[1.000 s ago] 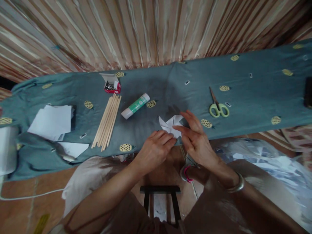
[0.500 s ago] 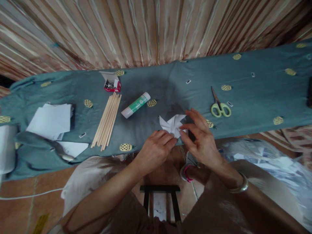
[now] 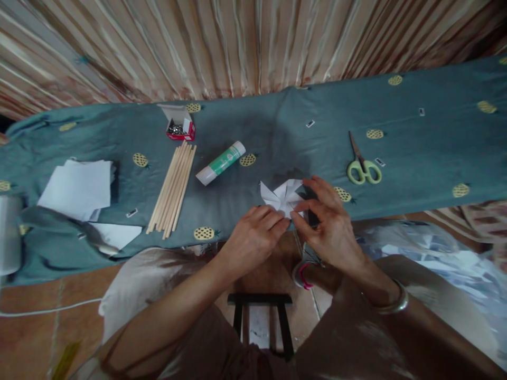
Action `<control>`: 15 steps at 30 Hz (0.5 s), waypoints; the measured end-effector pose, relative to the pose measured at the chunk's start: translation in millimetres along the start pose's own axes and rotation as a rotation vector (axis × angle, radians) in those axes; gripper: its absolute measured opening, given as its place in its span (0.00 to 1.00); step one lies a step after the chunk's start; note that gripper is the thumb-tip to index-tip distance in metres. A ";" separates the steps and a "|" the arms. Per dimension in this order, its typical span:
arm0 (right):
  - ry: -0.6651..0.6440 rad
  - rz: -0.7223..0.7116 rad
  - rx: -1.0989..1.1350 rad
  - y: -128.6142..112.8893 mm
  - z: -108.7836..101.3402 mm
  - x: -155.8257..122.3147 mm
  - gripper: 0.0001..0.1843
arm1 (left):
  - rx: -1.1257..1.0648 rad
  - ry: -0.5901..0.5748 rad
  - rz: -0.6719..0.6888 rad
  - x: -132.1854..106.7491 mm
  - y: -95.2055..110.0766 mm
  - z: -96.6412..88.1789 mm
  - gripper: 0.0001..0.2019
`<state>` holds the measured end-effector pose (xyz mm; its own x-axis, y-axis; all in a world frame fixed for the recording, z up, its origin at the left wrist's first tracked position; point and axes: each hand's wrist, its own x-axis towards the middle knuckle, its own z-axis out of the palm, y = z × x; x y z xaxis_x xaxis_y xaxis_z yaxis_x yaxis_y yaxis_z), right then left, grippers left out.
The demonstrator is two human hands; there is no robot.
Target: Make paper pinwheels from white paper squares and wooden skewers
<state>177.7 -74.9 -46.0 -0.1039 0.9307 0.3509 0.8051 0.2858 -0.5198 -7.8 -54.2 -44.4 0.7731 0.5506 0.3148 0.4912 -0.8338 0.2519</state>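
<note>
Nearest the person, below both hands, a black stool (image 3: 261, 316) stands on the floor between the knees. A metal bangle (image 3: 394, 305) sits on the right wrist.

The left hand (image 3: 253, 237) and the right hand (image 3: 330, 229) meet at the near edge of a table covered by a teal cloth (image 3: 415, 158). Both hands are narrow, with fingers curled inward. The left fingertips (image 3: 277, 220) press on the near corner of a folded paper (image 3: 282, 195). The right thumb and forefinger pinch the right side of the same paper, and the remaining right fingers arch over its right edge. The folded paper is white, creased into several pointed flaps, and lies on the cloth just beyond the fingertips of both hands.

Beyond the left hand and to its left, a glue stick (image 3: 221, 163) with a green label lies on its side. Further left, a bundle of wooden sticks (image 3: 173, 190) lies side by side. Well to the left of the left hand, a stack of white sheets (image 3: 77, 187) rests on the cloth.

Beyond the right hand and to its right, green-handled scissors (image 3: 362, 166) lie shut, blades pointing away.

Past the far end of the sticks, a small red box (image 3: 178, 126) stands open; its contents are too small to identify. Behind the table hangs a striped curtain (image 3: 253, 47).
</note>
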 end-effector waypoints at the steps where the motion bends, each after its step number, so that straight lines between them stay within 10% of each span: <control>1: 0.000 0.007 0.010 0.1 0.4 -0.1 0.04 | 0.003 0.001 0.001 0.2 0.2 0.4 0.09; 15: -0.011 0.040 0.037 -0.1 6.0 -1.1 0.06 | 0.000 0.022 0.004 0.5 -0.7 -0.5 0.10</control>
<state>174.3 -74.7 -50.9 -0.0787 0.9438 0.3209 0.7866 0.2566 -0.5617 -8.0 -53.3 -44.0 0.7659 0.5479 0.3363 0.4881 -0.8361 0.2504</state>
